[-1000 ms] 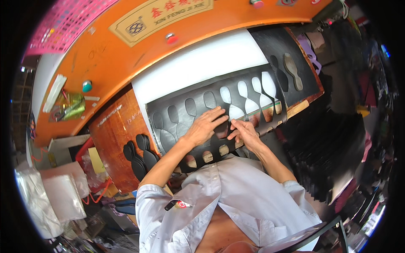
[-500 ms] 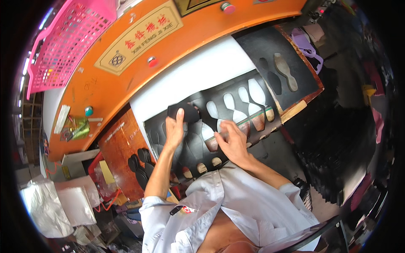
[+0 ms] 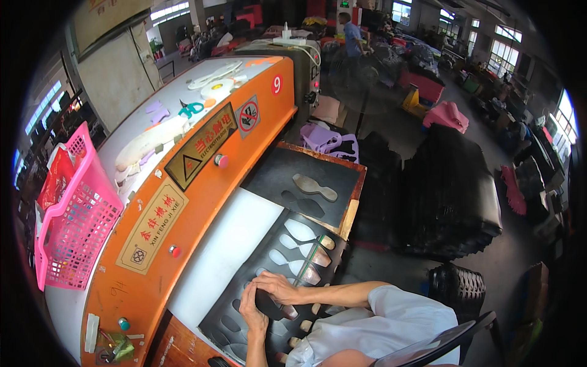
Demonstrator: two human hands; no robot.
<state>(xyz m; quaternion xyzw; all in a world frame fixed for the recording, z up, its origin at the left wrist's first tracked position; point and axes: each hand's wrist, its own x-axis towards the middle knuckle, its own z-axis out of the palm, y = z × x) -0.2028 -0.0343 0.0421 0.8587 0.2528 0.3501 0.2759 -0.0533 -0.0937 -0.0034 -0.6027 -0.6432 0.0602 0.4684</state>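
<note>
Near the lower middle, my left hand [image 3: 252, 315] is closed round a dark, thick bundle of black sole-shaped pieces [image 3: 268, 304]. My right hand [image 3: 278, 286] meets it from the right, its fingers bent over the bundle's upper end. How many pieces it holds cannot be made out. Below both hands lies a black sheet [image 3: 274, 240] with several sole-shaped cut-outs. White shows through some of these openings [image 3: 299, 230], brown through others. A thin green-edged strip [image 3: 315, 252] crosses the cut-outs on the right.
Beyond the white board [image 3: 238, 229] runs an orange machine beam [image 3: 202, 202] with buttons. A pink basket [image 3: 82, 226] and teal-handled scissors [image 3: 191, 109] are on its top. A brownish sole-shaped piece [image 3: 315, 187] lies on the far board. Black sheets [image 3: 452, 189] are stacked right. Another person [image 3: 353, 38] stands far back.
My view has swung up and to the right, bringing in the workshop. My right hand, earlier apart over the sheet, is now together with my left at the black bundle.
</note>
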